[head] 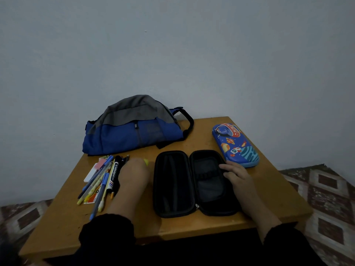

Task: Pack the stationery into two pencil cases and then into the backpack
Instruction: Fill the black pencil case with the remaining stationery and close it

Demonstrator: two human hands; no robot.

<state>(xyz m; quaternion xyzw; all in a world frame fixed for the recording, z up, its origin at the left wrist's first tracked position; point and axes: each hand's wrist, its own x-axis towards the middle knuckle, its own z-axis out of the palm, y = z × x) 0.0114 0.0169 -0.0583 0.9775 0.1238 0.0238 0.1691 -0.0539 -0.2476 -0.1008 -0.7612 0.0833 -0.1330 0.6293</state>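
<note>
Under your right hand [237, 174], in the head view, the black pencil case [194, 184] lies unzipped and flat, both halves up; your fingers rest spread on its right half, pressing rather than gripping, nothing closed in them. Left of that hold, across the case's empty left half, your left hand [134, 174] sits blurred over the right edge of the loose stationery [99, 181], and you cannot tell from this view whether its fingers have closed on anything; a yellow tip [146, 161] shows just beyond the knuckles. Beyond your right fingertips the blue space-print pencil case [235, 144] lies closed, near the table [269, 189] edge, and beyond your left hand the backpack [134, 129] rests on its side against the wall, apparently zipped. For this step, judged as the first pick into the black case, take 1 or 2 pens at a time, gather them parallel, and lay them lengthwise in the open half so the lid can close. Press the right hand down so the case does not slide. The thick black marker [114, 172] will likely need a trough of its own.
</note>
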